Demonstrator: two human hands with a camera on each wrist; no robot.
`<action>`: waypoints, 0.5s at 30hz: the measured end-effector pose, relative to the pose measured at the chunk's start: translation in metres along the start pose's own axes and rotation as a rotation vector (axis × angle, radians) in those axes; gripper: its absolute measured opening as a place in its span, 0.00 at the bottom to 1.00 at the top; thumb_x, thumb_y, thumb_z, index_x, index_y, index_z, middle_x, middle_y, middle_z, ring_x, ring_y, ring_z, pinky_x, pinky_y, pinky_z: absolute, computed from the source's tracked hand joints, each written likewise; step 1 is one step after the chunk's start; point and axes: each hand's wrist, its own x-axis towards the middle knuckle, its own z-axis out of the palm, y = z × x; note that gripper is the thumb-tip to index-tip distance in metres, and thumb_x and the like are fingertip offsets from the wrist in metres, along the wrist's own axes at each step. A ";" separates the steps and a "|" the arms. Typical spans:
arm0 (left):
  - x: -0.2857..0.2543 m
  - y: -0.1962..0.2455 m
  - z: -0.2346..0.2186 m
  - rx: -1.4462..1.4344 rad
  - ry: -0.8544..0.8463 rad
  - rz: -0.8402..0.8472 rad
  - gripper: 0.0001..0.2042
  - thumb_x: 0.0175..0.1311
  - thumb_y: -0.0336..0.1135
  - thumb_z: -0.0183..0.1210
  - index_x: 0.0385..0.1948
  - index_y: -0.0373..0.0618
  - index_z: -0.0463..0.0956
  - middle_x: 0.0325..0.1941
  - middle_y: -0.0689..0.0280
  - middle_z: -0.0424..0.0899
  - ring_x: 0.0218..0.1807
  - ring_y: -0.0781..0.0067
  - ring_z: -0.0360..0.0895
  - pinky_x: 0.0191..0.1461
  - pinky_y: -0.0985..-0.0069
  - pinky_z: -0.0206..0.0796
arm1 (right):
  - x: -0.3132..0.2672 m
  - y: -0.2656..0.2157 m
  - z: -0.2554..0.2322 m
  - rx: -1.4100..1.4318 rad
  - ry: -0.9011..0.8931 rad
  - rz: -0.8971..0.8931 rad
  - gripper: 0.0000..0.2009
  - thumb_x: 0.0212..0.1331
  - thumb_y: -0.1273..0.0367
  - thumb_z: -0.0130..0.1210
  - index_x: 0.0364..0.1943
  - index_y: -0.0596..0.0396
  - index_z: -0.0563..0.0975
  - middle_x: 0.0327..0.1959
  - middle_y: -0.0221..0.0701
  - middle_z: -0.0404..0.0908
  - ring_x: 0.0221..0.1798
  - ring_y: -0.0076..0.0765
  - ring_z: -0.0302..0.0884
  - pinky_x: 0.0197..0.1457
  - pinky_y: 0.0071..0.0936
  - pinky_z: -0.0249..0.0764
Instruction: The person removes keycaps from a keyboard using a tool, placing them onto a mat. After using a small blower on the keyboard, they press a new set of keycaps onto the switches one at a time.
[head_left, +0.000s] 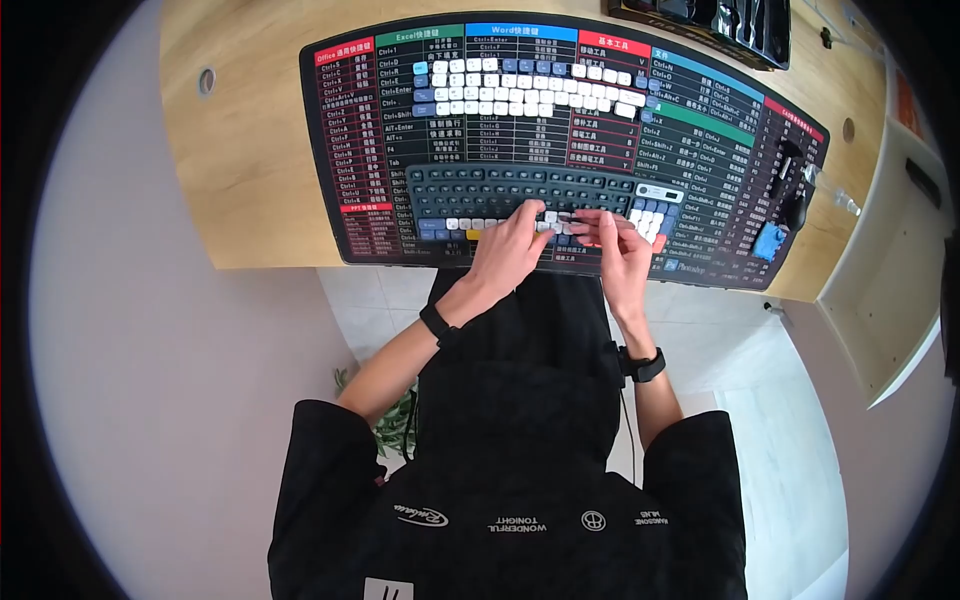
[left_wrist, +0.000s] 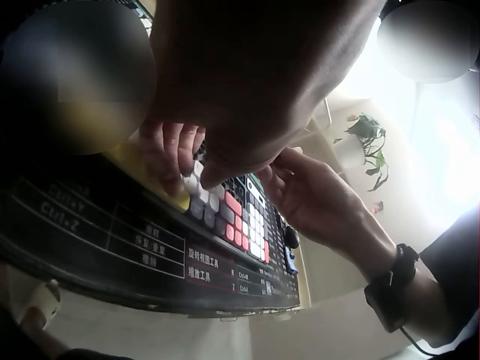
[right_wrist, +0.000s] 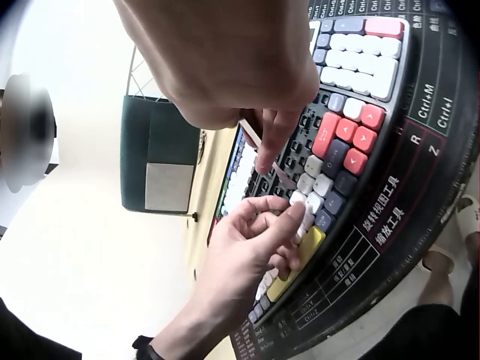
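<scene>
A dark keyboard (head_left: 520,180) lies on a printed desk mat, with bare switches in its upper rows and white, grey, red and yellow keycaps along the lower rows and right side. My left hand (head_left: 510,250) is over the lower middle of it, thumb and forefinger pinching a white keycap (right_wrist: 298,198). Close on its right, my right hand (head_left: 622,262) grips a slim metal tool (right_wrist: 283,177); the tool's tip points down at the switches beside the left fingertips. In the left wrist view the left hand (left_wrist: 240,112) hides most of the keyboard.
Loose white and blue-grey keycaps (head_left: 500,93) lie in rows behind the keyboard. On the mat's right side are a blue object (head_left: 770,241) and dark items (head_left: 794,210). A black box (head_left: 705,25) stands at the back right, and an open white drawer (head_left: 885,290) is at far right.
</scene>
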 end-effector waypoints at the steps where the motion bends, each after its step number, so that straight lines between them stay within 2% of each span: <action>1: 0.002 0.002 0.004 -0.012 0.030 -0.021 0.16 0.68 0.34 0.66 0.52 0.42 0.71 0.25 0.59 0.81 0.27 0.51 0.82 0.29 0.57 0.70 | 0.000 0.003 0.000 -0.008 0.030 -0.011 0.17 0.81 0.68 0.47 0.50 0.71 0.82 0.50 0.40 0.87 0.46 0.30 0.88 0.50 0.23 0.82; 8: 0.002 0.002 0.017 0.025 0.134 0.030 0.14 0.68 0.31 0.65 0.51 0.44 0.72 0.25 0.59 0.80 0.28 0.49 0.82 0.29 0.57 0.69 | -0.008 0.020 0.013 -0.015 0.110 -0.140 0.15 0.80 0.70 0.46 0.52 0.69 0.81 0.48 0.40 0.88 0.49 0.34 0.89 0.51 0.26 0.84; 10: 0.000 0.001 0.016 0.018 0.164 0.057 0.14 0.68 0.31 0.64 0.51 0.45 0.72 0.25 0.59 0.80 0.28 0.49 0.82 0.29 0.57 0.69 | -0.015 0.019 0.015 -0.337 0.067 -0.232 0.13 0.79 0.72 0.47 0.52 0.67 0.81 0.48 0.42 0.87 0.46 0.36 0.90 0.49 0.28 0.83; 12: 0.000 0.001 0.016 -0.006 0.148 0.046 0.13 0.68 0.31 0.64 0.51 0.44 0.72 0.26 0.59 0.81 0.27 0.49 0.82 0.29 0.57 0.69 | -0.018 0.023 0.015 -0.434 0.047 -0.292 0.12 0.78 0.72 0.48 0.53 0.65 0.80 0.46 0.43 0.87 0.43 0.37 0.89 0.47 0.31 0.83; 14: 0.000 0.000 0.015 0.004 0.136 0.049 0.13 0.68 0.31 0.64 0.50 0.44 0.72 0.26 0.60 0.80 0.27 0.50 0.81 0.29 0.57 0.69 | -0.020 0.024 0.015 -0.488 0.051 -0.332 0.13 0.79 0.71 0.47 0.54 0.66 0.80 0.43 0.43 0.89 0.48 0.36 0.89 0.51 0.31 0.84; 15: 0.001 0.000 0.014 0.013 0.121 0.051 0.13 0.68 0.31 0.64 0.50 0.44 0.72 0.25 0.60 0.80 0.27 0.50 0.81 0.29 0.57 0.69 | -0.020 0.026 0.014 -0.387 0.065 -0.276 0.15 0.81 0.69 0.45 0.52 0.68 0.80 0.44 0.42 0.88 0.50 0.37 0.89 0.53 0.32 0.83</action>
